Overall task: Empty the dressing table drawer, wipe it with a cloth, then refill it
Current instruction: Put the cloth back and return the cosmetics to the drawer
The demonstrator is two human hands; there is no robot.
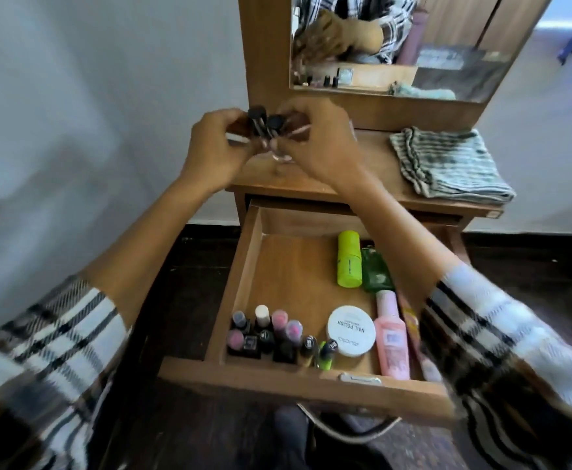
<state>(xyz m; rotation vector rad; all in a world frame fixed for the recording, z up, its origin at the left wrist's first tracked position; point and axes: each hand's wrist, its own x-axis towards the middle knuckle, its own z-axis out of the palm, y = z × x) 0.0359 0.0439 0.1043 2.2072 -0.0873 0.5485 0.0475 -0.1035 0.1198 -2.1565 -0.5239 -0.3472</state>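
Observation:
The wooden drawer (240, 276) stands pulled out below the dressing table top (376, 157). Inside lie several nail polish bottles (264, 330), a white nail polish remover tub (350, 330), a pink bottle (391, 337), a lime-green tube (349, 259) and a dark green bottle (376, 271). Both hands are raised over the table top's left end. My left hand (210, 150) and my right hand (318, 144) together grip a bundle of small black-capped bottles (264, 125). A folded striped cloth (447, 164) lies on the table top at the right.
A mirror (396, 45) in a wooden frame rises behind the table top and reflects the hands. A white wall is at the left. Dark floor surrounds the table. My knee shows below the drawer front, which has a metal handle (361, 379).

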